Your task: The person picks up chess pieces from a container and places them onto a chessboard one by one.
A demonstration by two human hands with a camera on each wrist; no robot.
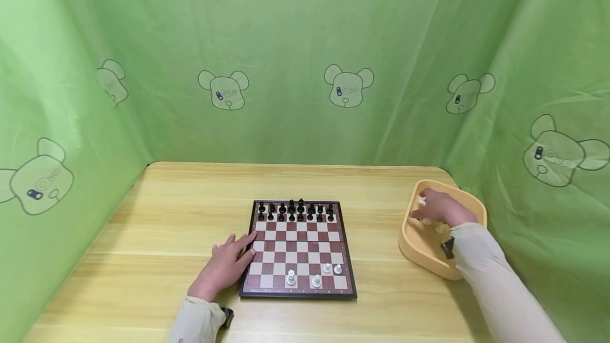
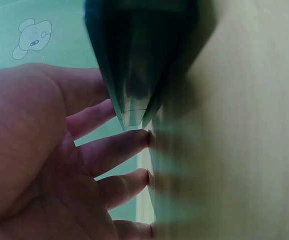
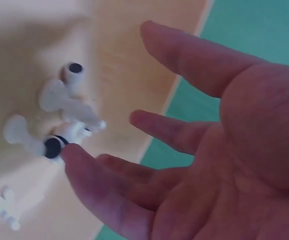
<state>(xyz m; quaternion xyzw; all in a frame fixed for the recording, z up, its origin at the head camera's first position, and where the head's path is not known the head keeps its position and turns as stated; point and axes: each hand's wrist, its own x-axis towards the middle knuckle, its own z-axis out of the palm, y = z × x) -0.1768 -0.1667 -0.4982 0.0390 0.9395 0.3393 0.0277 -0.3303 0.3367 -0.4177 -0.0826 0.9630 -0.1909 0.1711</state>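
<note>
A chessboard with dark red and pale squares lies on the table. My left hand rests beside it, with spread fingertips touching the left edge; in the left wrist view the board's dark edge stands in front of the fingers. Black chess pieces fill two rows at the far end. A white crowned piece and a few other white pieces stand near the front. My right hand is inside an orange tray. Its fingers are spread around loose white chess pieces, one fingertip against a black-based piece.
The light wooden table extends around the board. Green curtains printed with bear heads enclose its back and sides. The tray stands at the table's right side, close to the curtain. Another white piece lies apart in the tray.
</note>
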